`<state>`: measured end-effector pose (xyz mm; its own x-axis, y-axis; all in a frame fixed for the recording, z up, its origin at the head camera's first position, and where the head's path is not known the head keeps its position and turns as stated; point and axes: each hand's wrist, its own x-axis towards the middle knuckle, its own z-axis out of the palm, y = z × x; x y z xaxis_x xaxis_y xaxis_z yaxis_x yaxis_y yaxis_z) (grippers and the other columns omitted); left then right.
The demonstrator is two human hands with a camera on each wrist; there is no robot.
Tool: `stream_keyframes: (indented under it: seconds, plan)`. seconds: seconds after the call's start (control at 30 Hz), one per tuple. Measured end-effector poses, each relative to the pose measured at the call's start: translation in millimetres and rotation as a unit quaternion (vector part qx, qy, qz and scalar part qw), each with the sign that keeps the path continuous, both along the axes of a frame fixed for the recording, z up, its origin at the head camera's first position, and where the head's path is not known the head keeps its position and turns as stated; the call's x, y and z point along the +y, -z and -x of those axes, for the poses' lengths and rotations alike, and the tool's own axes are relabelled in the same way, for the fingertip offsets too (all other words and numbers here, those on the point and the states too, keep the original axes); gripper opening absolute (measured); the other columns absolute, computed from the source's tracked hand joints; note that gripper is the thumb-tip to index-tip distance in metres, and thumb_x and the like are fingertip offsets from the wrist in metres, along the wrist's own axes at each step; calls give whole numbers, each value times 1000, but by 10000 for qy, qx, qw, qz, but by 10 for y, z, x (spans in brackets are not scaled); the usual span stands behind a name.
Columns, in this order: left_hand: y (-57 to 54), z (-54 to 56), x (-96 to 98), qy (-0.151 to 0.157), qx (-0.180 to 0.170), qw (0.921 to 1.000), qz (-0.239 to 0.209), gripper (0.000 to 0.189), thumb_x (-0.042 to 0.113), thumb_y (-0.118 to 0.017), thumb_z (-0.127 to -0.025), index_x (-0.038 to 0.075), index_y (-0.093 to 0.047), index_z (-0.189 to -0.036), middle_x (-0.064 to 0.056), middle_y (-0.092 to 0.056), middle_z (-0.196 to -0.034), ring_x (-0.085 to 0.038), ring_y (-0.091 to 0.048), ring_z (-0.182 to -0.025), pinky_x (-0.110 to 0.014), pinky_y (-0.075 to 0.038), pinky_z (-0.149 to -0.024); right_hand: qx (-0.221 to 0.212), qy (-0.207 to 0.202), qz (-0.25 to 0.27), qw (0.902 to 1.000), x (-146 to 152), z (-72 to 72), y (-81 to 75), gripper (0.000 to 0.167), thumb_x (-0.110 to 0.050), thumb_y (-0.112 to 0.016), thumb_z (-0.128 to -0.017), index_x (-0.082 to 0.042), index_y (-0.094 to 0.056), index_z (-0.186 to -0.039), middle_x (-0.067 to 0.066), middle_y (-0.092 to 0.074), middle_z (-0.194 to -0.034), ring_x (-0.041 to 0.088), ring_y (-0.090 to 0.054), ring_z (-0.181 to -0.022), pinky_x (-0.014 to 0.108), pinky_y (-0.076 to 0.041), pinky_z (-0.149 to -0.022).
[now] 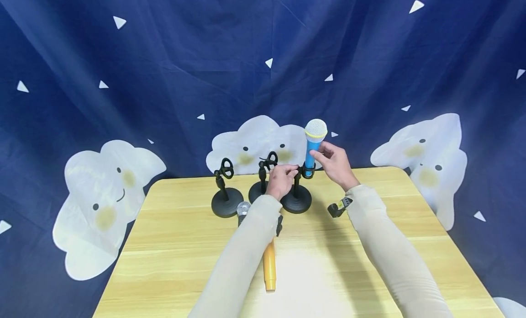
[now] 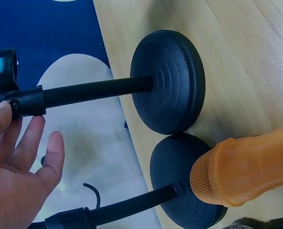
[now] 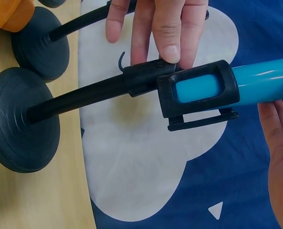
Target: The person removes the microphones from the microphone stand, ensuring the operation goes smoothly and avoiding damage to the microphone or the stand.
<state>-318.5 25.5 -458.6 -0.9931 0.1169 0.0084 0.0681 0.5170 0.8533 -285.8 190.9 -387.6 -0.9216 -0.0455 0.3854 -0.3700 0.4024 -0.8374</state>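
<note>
A blue microphone (image 1: 311, 150) with a white mesh head stands upright in the clip (image 3: 166, 100) of the rightmost black desk stand (image 1: 297, 202). My right hand (image 1: 336, 166) grips the microphone's handle from the right, thumb in front. In the left wrist view, my left hand (image 2: 17, 167) pinches the joint just under the clip between thumb and fingers, at the top of the stand's pole (image 2: 98, 91). The blue handle shows through the clip's opening in the right wrist view. The stand's round base (image 2: 167, 81) rests on the table.
Two more black stands, a middle one (image 1: 257, 191) and a left one (image 1: 227, 203), hold nothing. An orange microphone (image 1: 269, 265) and a silver-headed microphone (image 1: 243, 208) lie on the wooden table (image 1: 176, 245), partly behind my left sleeve. A blue curtain (image 1: 230, 48) hangs behind.
</note>
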Motion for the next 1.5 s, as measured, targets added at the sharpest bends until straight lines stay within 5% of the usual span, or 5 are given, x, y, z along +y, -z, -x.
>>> stream_keyframes:
  seconds: [0.23,0.63,1.07,1.33,1.5]
  plan:
    - [3,2,7,6,25,10000,53,25,20,-65,-98,19,-75,-121,1,-71,-122,-18,-63,-116,-30,-55,-91,-15,25,-64,10000,1,-11,-15,18,-8,-65,-97,5,-60,-86,3,-55,-71,8,-44,-60,22,-34,-52]
    - [23,-2,2,7,133,9999,95,24,20,-66,-98,20,-75,-120,1,-71,-121,-17,-66,-113,-28,-56,-87,-11,64,-115,9999,-10,-26,-62,16,-7,-64,-98,7,-62,-89,23,-60,-77,8,-46,-63,21,-35,-55]
    - [30,0,-16,28,116,9999,76,25,22,-65,-98,22,-75,-121,2,-71,-122,-17,-66,-112,-31,-56,-88,65,104,-179,9998,-3,-39,-108,16,-6,-65,-97,6,-62,-88,9,-54,-73,10,-43,-62,23,-34,-55]
    - [26,-4,-8,14,138,9999,59,24,21,-65,-98,21,-75,-121,1,-71,-121,-17,-65,-113,-31,-56,-89,106,91,-187,9997,2,-39,-153,17,-6,-65,-97,7,-61,-87,23,-56,-75,10,-43,-63,23,-33,-54]
    - [23,-5,-7,4,140,9999,79,24,21,-65,-98,21,-75,-120,2,-71,-120,-16,-66,-112,-29,-56,-88,131,108,-211,9996,7,-45,-176,16,-6,-65,-97,7,-62,-87,11,-57,-73,10,-45,-64,24,-35,-57]
